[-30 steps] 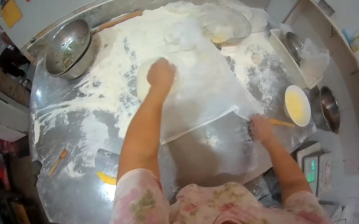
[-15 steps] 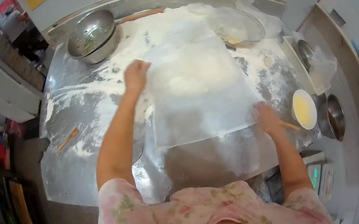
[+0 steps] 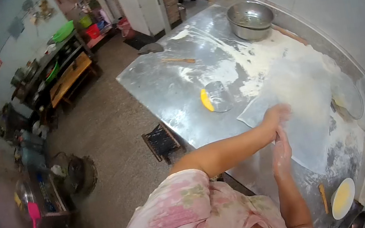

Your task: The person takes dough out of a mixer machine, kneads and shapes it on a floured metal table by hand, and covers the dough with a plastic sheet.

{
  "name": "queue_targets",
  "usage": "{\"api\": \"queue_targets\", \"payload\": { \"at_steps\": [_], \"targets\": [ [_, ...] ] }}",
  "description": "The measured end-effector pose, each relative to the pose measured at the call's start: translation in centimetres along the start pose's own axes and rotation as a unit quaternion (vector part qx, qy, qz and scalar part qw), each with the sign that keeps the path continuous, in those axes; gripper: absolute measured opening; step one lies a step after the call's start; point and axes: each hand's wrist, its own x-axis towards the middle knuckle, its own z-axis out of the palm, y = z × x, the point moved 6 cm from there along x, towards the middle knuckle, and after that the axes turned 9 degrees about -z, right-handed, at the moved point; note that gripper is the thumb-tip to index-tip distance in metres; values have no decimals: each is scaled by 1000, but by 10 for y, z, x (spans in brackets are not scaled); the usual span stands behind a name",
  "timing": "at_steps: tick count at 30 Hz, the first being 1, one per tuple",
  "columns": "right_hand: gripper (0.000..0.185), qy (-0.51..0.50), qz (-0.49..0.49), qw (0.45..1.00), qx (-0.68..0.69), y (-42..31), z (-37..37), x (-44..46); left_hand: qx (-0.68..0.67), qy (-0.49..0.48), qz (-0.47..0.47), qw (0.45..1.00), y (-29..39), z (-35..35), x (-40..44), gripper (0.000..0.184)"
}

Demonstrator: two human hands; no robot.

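My left hand (image 3: 279,116) and my right hand (image 3: 280,148) meet above the near edge of a thin, translucent white sheet (image 3: 307,131). The left is blurred, its fingers stretched out over the sheet. Just below it, the right hand has extended fingers touching or almost touching the left; I see nothing held in either. The sheet lies flat on the floured metal table (image 3: 158,89), with a pale area showing through it. Left of the sheet rests a dough scraper (image 3: 216,97) with a yellow handle.
Nested steel bowls (image 3: 251,21) with green bits stand at the back beside a rolling pin (image 3: 289,34). A wooden tool (image 3: 179,60) lies far left. Front right are a wooden stick (image 3: 323,199) and a white bowl (image 3: 343,199) with yellow contents. A stool (image 3: 162,142) stands beside the table.
The view has turned left, bringing the floor and scraper into sight. My hands have left the sheet's sides and come together over its near edge.
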Motion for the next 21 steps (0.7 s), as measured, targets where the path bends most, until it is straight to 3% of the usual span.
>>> {"api": "queue_targets", "payload": {
  "at_steps": [3,5,7,8,9,10,12,13,14,17,18,19,20,21],
  "targets": [
    [44,-32,8,999,21,-7,-7,-13,-50,10,62,997,-26,23,-7,45],
    [47,-44,18,998,30,-10,-15,-19,-88,40,126,987,-80,32,21,51],
    [49,-49,28,998,43,-13,-22,-21,58,-4,202,978,-121,57,45,60],
    [50,-46,30,997,51,-16,-28,-21,232,-47,242,941,-105,88,9,61],
    [52,-42,30,997,64,-20,-32,-19,381,-83,301,870,-89,119,-32,63],
    [53,-36,24,996,81,-28,-38,-13,533,-91,355,762,-61,144,-98,62],
    [56,-18,-2,991,130,-52,-51,6,306,-221,600,706,-56,144,-84,62],
    [57,-12,-24,986,167,-68,-60,20,508,-103,551,654,-40,139,-102,59],
    [59,-13,-51,975,218,-86,-66,33,698,-9,488,524,-25,132,-123,57],
    [63,-6,-161,931,328,-130,-63,59,550,53,171,816,-15,48,-38,74],
    [65,42,-208,929,303,-137,-53,61,369,7,136,920,-18,42,-37,75],
    [66,165,-224,948,152,-131,-41,54,174,-43,95,979,-12,50,-67,76],
    [67,64,-132,988,46,-75,-9,46,-29,-95,52,994,-5,48,-91,76],
    [69,-59,-61,993,-80,-18,22,33,50,-123,89,987,9,38,-109,80]
  ]
}}
